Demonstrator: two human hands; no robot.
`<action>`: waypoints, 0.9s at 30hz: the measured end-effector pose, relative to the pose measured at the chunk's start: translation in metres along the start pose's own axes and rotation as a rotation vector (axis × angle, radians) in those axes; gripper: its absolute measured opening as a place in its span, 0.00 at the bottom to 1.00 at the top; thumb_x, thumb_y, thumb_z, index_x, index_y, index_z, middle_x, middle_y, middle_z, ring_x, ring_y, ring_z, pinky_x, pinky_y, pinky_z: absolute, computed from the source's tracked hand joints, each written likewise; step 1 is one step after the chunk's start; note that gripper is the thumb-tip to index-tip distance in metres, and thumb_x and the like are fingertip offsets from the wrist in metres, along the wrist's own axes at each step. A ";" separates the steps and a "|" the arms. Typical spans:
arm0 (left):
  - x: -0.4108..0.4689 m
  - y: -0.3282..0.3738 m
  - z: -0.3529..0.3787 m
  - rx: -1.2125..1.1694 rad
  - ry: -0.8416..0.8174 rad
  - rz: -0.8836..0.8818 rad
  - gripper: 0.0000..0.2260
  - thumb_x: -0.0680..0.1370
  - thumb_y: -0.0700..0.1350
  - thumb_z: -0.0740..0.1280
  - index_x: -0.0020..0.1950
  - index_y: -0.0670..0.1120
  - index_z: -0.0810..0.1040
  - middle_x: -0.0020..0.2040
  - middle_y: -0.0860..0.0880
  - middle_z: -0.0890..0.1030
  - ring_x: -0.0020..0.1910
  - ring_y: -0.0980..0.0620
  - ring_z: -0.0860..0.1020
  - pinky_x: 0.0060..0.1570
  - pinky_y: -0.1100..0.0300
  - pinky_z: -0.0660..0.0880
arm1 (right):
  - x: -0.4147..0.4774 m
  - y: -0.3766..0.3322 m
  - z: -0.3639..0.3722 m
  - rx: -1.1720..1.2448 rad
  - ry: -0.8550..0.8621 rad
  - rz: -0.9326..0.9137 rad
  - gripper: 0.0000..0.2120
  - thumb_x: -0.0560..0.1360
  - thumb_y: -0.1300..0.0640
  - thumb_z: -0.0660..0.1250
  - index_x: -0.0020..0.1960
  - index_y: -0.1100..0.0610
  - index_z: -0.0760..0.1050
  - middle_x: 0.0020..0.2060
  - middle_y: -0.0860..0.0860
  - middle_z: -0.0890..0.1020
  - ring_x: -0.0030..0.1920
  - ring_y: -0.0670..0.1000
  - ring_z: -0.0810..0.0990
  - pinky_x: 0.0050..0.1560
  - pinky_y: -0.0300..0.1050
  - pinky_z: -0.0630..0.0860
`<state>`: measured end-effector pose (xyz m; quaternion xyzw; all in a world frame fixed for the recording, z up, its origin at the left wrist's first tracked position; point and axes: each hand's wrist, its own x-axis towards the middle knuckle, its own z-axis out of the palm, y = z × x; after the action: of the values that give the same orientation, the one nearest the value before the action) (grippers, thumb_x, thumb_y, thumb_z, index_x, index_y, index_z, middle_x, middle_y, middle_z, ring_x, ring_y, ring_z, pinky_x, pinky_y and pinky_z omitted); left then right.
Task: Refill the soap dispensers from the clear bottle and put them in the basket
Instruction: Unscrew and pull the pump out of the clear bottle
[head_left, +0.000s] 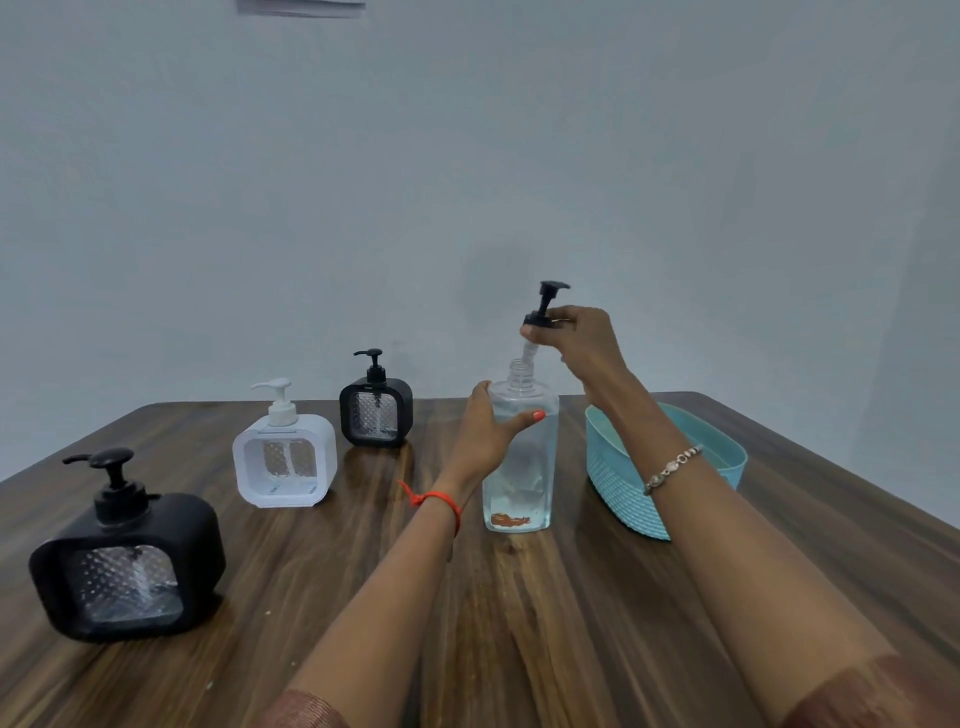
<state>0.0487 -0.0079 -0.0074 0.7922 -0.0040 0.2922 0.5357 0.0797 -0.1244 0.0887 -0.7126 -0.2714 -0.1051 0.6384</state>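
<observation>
Clear bottle (519, 467) stands upright on the dark wooden bench (519, 623), with the left hand (488, 431) wrapped round its shoulder. The right hand (587, 343) pinches the black pump (543, 309), held just above the open neck. A teal basket (727, 462) sits just right of the bottle, under the right forearm. Left of the left hand stand a far black dispenser (376, 418), a white dispenser (284, 457) and a near black dispenser (127, 566), with bare wood between them. A pale wall (467, 156) rises behind.

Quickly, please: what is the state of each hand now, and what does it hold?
Left hand: grips the clear bottle near its shoulder.
Right hand: pinches the black pump head, held above the bottle's open neck.
</observation>
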 end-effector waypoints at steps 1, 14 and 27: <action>0.000 0.000 0.000 -0.001 -0.004 0.000 0.26 0.72 0.51 0.71 0.65 0.45 0.65 0.62 0.48 0.73 0.54 0.55 0.72 0.42 0.73 0.67 | 0.000 -0.003 -0.002 0.018 0.055 -0.023 0.09 0.68 0.61 0.73 0.48 0.59 0.80 0.38 0.49 0.82 0.34 0.36 0.78 0.31 0.22 0.68; 0.002 -0.004 0.001 0.006 -0.009 -0.014 0.27 0.72 0.50 0.71 0.66 0.45 0.64 0.64 0.48 0.71 0.57 0.53 0.72 0.43 0.71 0.67 | -0.002 -0.055 -0.009 -0.051 0.261 -0.231 0.09 0.69 0.62 0.72 0.48 0.64 0.81 0.42 0.55 0.83 0.40 0.48 0.80 0.38 0.28 0.71; 0.006 -0.008 0.002 0.005 -0.010 -0.025 0.28 0.72 0.51 0.71 0.67 0.45 0.64 0.65 0.47 0.71 0.60 0.51 0.72 0.55 0.61 0.69 | -0.008 -0.071 -0.013 -0.136 0.359 -0.311 0.08 0.70 0.61 0.70 0.47 0.65 0.80 0.39 0.54 0.82 0.30 0.42 0.76 0.33 0.26 0.68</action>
<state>0.0569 -0.0044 -0.0124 0.7948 0.0039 0.2818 0.5374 0.0390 -0.1364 0.1473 -0.6735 -0.2523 -0.3453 0.6029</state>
